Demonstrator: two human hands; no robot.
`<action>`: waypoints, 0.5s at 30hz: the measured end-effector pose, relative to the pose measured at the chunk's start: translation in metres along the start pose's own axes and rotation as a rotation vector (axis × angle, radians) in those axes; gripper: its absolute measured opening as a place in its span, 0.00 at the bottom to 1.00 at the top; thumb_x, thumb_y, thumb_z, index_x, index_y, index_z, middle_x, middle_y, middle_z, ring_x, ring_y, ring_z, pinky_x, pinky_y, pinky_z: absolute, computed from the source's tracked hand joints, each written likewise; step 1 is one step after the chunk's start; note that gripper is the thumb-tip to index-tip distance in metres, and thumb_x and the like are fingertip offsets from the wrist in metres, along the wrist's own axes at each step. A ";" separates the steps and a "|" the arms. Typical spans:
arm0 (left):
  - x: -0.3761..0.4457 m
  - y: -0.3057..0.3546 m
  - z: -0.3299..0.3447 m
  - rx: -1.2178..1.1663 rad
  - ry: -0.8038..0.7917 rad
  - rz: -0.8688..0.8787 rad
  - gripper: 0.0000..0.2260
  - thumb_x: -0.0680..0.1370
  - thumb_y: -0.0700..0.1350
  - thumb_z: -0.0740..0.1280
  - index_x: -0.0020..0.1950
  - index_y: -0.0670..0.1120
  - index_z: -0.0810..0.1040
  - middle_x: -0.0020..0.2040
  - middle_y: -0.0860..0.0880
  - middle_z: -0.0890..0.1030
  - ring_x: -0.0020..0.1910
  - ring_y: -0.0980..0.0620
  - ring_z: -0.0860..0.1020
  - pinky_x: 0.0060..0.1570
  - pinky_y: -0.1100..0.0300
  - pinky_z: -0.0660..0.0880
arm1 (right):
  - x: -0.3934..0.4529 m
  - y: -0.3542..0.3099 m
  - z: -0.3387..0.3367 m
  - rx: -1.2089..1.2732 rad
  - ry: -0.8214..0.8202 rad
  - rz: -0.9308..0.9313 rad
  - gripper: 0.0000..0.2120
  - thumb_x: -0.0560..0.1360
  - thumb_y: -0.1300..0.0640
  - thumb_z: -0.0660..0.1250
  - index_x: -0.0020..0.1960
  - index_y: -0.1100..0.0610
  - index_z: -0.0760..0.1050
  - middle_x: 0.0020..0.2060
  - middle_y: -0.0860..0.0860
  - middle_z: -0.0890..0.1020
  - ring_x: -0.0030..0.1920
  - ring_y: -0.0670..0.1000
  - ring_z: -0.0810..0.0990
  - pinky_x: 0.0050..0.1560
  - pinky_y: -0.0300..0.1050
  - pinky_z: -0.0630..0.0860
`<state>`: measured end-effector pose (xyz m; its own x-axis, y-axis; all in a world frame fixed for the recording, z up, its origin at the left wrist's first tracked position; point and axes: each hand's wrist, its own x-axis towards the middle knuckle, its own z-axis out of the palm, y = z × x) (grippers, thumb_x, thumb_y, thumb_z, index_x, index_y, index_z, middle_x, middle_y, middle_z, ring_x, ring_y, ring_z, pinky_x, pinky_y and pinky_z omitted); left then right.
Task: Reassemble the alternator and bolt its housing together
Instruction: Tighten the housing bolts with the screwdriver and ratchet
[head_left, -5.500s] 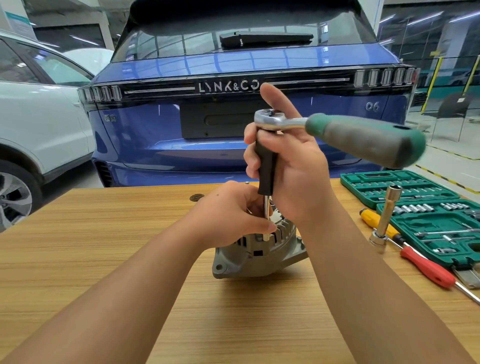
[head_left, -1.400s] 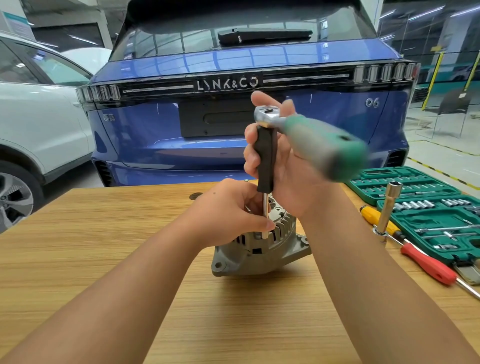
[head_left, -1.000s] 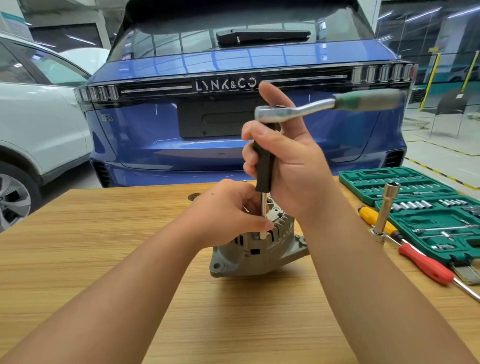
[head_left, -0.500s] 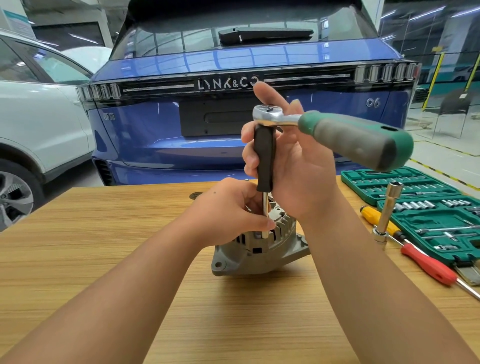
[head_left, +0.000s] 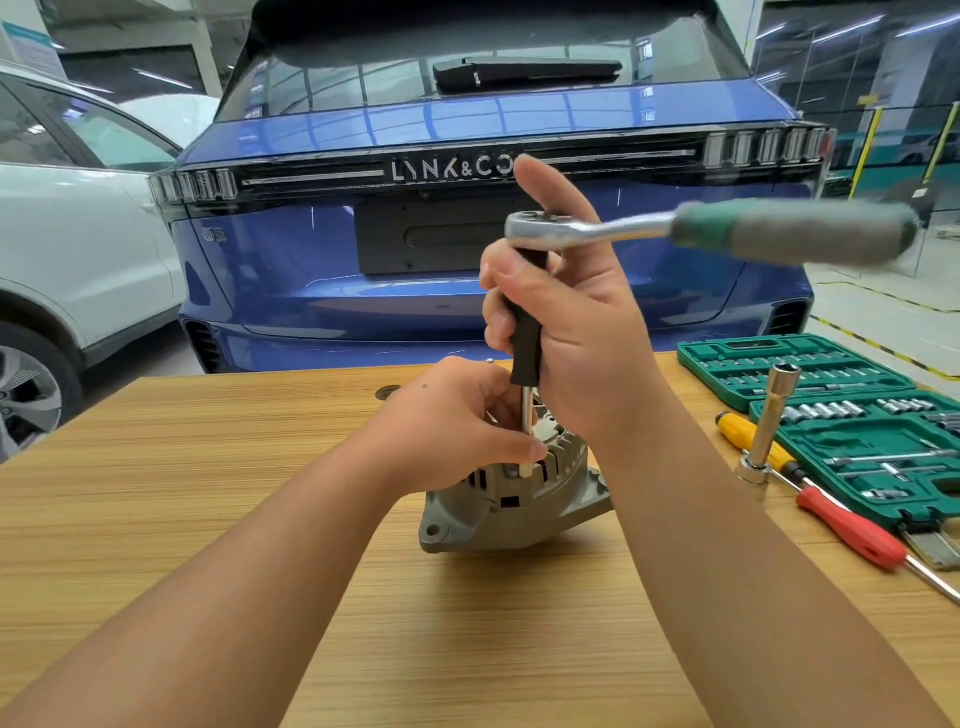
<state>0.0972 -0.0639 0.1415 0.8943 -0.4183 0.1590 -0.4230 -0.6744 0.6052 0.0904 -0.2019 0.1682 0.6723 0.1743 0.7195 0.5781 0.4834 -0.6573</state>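
The alternator (head_left: 511, 506) sits on the wooden desk (head_left: 156, 493), at its middle; its top is largely hidden behind both hands. The left hand (head_left: 452, 431) rests on the housing, its grip pinching the lower end of the chrome extension shaft (head_left: 527, 431). What lies under the shaft tip cannot be made out. The right hand (head_left: 566, 332) has its grip curled round the black extension handle (head_left: 525, 332), index finger raised. The ratchet wrench (head_left: 701, 231) sits atop that handle; its green-grey handle is motion-blurred.

At the right, an open green socket case (head_left: 852, 415), cut off by the frame edge, holds rows of sockets and bits too small to identify. Beside it stands a deep socket on an adapter (head_left: 769, 421), touching a yellow-handled screwdriver (head_left: 748, 434); a red-handled screwdriver (head_left: 852, 530) lies nearby.
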 end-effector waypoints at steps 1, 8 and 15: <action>0.000 0.000 0.000 -0.006 0.003 0.000 0.07 0.72 0.51 0.79 0.45 0.55 0.83 0.38 0.61 0.85 0.38 0.61 0.83 0.49 0.51 0.82 | 0.000 0.002 0.002 -0.024 -0.006 -0.023 0.21 0.79 0.66 0.65 0.65 0.44 0.75 0.39 0.54 0.74 0.33 0.50 0.71 0.35 0.41 0.73; -0.001 0.000 0.001 -0.006 -0.002 0.001 0.07 0.73 0.50 0.79 0.45 0.56 0.82 0.38 0.61 0.85 0.38 0.62 0.83 0.51 0.53 0.81 | 0.000 -0.007 -0.004 0.248 -0.049 0.149 0.19 0.76 0.56 0.55 0.64 0.49 0.76 0.41 0.57 0.74 0.33 0.52 0.72 0.35 0.44 0.70; -0.001 0.000 0.000 -0.010 0.015 -0.001 0.07 0.71 0.51 0.79 0.45 0.55 0.83 0.38 0.61 0.85 0.39 0.61 0.83 0.52 0.47 0.82 | 0.004 -0.005 0.004 0.107 0.130 0.161 0.12 0.77 0.47 0.65 0.56 0.52 0.78 0.36 0.50 0.77 0.33 0.52 0.73 0.36 0.45 0.71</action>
<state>0.0962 -0.0638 0.1412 0.8969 -0.4082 0.1704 -0.4208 -0.6689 0.6127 0.0884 -0.1999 0.1753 0.8100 0.1478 0.5675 0.4109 0.5474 -0.7291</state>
